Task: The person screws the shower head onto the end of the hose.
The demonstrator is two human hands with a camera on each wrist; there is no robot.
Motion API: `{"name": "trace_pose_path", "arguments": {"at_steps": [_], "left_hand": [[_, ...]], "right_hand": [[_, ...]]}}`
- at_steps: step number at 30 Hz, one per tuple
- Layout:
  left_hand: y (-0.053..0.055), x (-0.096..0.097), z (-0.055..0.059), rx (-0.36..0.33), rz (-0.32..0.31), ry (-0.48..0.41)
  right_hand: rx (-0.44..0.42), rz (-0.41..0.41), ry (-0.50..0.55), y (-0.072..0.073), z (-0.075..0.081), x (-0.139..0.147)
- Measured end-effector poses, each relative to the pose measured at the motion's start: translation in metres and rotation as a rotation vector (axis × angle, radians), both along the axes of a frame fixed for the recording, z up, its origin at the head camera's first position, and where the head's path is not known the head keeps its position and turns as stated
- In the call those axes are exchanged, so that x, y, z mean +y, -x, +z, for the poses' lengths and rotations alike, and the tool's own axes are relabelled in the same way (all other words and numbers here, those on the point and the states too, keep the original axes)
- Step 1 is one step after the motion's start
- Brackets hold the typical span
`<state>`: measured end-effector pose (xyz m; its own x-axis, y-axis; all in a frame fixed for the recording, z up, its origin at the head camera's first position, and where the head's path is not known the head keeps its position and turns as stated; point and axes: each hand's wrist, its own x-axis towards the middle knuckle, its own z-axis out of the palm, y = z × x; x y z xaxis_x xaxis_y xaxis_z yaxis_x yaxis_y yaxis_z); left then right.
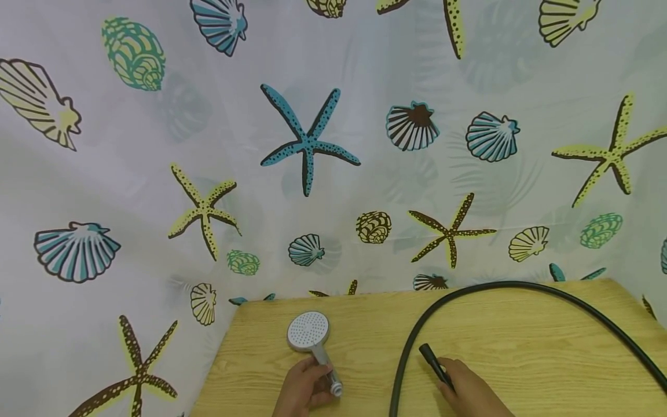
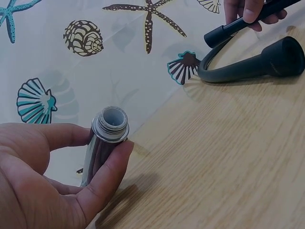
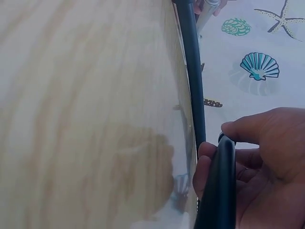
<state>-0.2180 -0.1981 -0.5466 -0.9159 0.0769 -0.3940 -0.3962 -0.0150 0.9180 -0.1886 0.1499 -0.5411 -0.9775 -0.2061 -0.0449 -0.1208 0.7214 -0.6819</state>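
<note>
My left hand (image 1: pixel 301 387) holds a grey shower head (image 1: pixel 308 331) by its handle, thumb and fingers round it. Its perforated white face points up, and the handle slants down toward me. In the left wrist view the threaded end (image 2: pixel 110 126) of the handle faces the camera, uncovered. My right hand (image 1: pixel 471 395) grips a black shower hose near one end, whose black end fitting (image 1: pixel 428 354) sticks out past the fingers toward the shower head. In the right wrist view the thumb and fingers (image 3: pixel 248 126) pinch the hose (image 3: pixel 220 191). The two ends are apart.
The rest of the hose (image 1: pixel 500 284) arcs over the wooden table (image 1: pixel 359 324) and off to the right. A wider hose connector (image 2: pixel 286 57) lies on the table in the left wrist view. A white curtain (image 1: pixel 354 191) printed with shells and starfish hangs behind and at both sides.
</note>
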Motion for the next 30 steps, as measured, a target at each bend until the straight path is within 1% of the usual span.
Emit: {"name": "trace_pose_path", "arguments": {"at_steps": [9, 16, 25, 30], "left_hand": [[0.0013, -0.0001, 0.0012, -0.011, -0.008, 0.001], [0.0028, -0.0006, 0.0002, -0.018, -0.018, -0.002], [0.0018, -0.0034, -0.0008, -0.007, -0.046, -0.062], [0.0020, -0.0039, -0.0017, -0.005, -0.042, -0.095]], "right_hand": [[-0.019, -0.030, -0.015, -0.0001, 0.0017, -0.0021], [-0.002, -0.025, -0.015, -0.0009, 0.0026, -0.0020], [0.004, -0.004, -0.011, -0.0007, 0.0026, -0.0017], [0.017, 0.011, 0.001, -0.0008, 0.0032, -0.0019]]}}
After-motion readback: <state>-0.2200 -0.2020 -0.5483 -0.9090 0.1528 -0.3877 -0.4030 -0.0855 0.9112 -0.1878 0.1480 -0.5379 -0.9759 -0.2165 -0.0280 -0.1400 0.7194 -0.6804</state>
